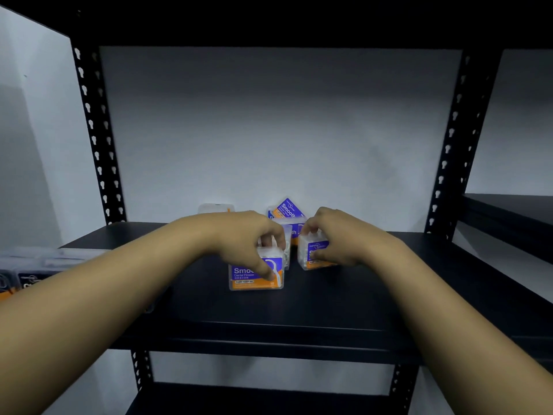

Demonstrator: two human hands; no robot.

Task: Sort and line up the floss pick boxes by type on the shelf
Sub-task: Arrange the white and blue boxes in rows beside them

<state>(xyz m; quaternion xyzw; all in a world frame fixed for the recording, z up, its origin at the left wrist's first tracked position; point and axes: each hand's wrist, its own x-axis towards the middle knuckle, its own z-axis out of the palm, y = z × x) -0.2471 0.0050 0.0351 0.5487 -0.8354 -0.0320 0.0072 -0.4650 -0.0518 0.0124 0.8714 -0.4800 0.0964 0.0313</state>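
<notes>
Several clear floss pick boxes with purple and orange labels stand in a loose cluster on the black shelf (299,307). My left hand (254,235) grips the front box (254,275) from above, thumb on its label. My right hand (335,235) holds a second box (311,253) just to the right, fingers curled over its top and side. Behind them a tilted box (285,209) leans near the wall, with another partly hidden box (294,232) under it. A clear box (215,208) stands at the back left, mostly hidden by my left wrist.
More boxes with dark labels (27,277) lie at the shelf's left end, blurred. Black perforated uprights (95,136) (452,145) frame the bay. A neighbouring shelf (508,211) sits to the right, and a lower shelf (269,399) lies below.
</notes>
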